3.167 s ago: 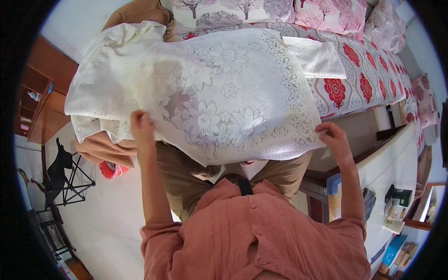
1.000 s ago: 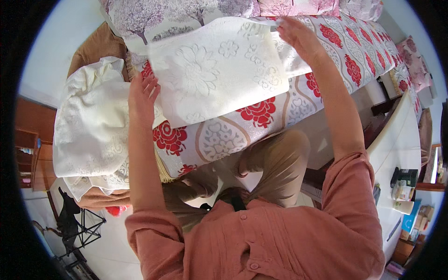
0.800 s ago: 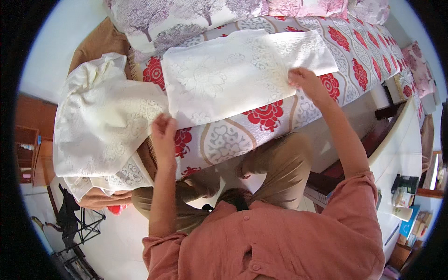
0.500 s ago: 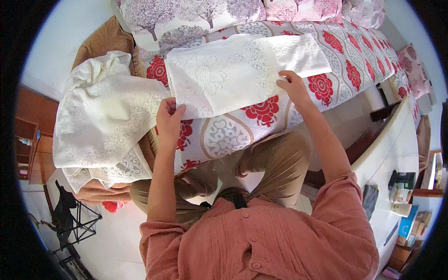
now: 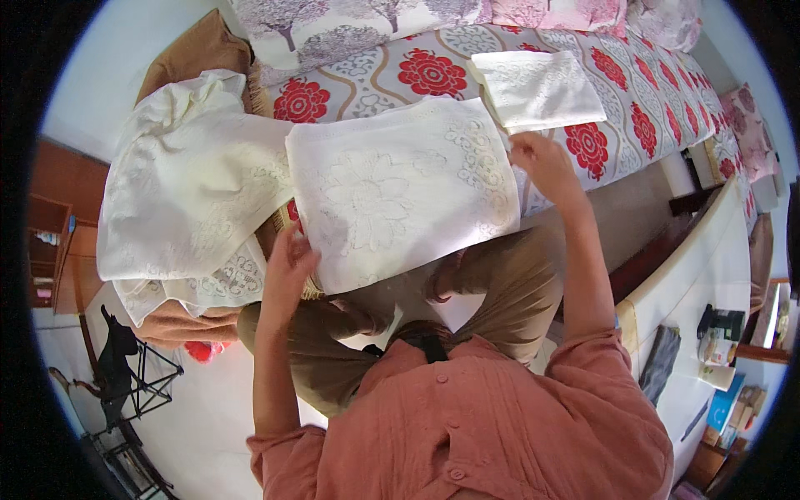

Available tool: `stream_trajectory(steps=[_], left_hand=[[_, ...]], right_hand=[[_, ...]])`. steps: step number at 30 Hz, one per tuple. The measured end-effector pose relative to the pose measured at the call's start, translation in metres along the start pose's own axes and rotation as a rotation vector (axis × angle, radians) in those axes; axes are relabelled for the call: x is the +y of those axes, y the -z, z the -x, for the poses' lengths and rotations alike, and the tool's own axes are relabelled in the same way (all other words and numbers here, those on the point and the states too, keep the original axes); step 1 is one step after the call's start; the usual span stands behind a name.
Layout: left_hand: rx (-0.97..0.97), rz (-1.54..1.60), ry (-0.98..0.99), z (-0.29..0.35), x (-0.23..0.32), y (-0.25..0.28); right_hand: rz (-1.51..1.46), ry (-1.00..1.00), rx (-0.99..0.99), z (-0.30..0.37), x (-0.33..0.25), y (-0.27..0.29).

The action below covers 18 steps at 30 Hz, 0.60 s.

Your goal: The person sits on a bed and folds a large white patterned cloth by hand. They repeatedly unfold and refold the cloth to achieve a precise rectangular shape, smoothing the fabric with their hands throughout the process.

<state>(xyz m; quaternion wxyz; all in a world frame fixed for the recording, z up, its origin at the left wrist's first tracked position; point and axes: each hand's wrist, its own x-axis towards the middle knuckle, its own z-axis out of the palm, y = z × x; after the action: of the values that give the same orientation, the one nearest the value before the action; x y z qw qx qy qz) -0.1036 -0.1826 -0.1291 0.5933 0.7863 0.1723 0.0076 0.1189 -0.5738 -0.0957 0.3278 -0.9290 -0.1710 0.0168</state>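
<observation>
1. One rectangular lace cloth (image 5: 400, 196) and one folded cloth (image 5: 542, 87) are seen over one flowered cover (image 5: 433, 73).
2. The lace cloth is flanked by left hand (image 5: 287, 265) and right hand (image 5: 547, 167); neither grip's closure can be told.

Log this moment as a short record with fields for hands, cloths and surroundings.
Left hand: by the left edge of the middle cloth; grip unclear
Right hand: by its right edge; grip unclear
Middle cloth: white, flower-patterned, between the hands
Small cloth: white, folded, on the cover
Heap: white cloth, rumpled, left side; brown fabric behind it
Cover: red flowers
Pillow: tree print, far edge
</observation>
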Motion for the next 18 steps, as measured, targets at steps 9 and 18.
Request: stream_trajectory(steps=[9,18], left_hand=[[0.335,-0.093,-0.206,-0.151,0.033,-0.014],[-0.025,-0.004,-0.253,-0.054,0.078,-0.001]], right_hand=[[0.353,0.318,0.085,-0.122,0.013,-0.067],[-0.379,0.221,-0.142,-0.09,0.024,-0.003]])
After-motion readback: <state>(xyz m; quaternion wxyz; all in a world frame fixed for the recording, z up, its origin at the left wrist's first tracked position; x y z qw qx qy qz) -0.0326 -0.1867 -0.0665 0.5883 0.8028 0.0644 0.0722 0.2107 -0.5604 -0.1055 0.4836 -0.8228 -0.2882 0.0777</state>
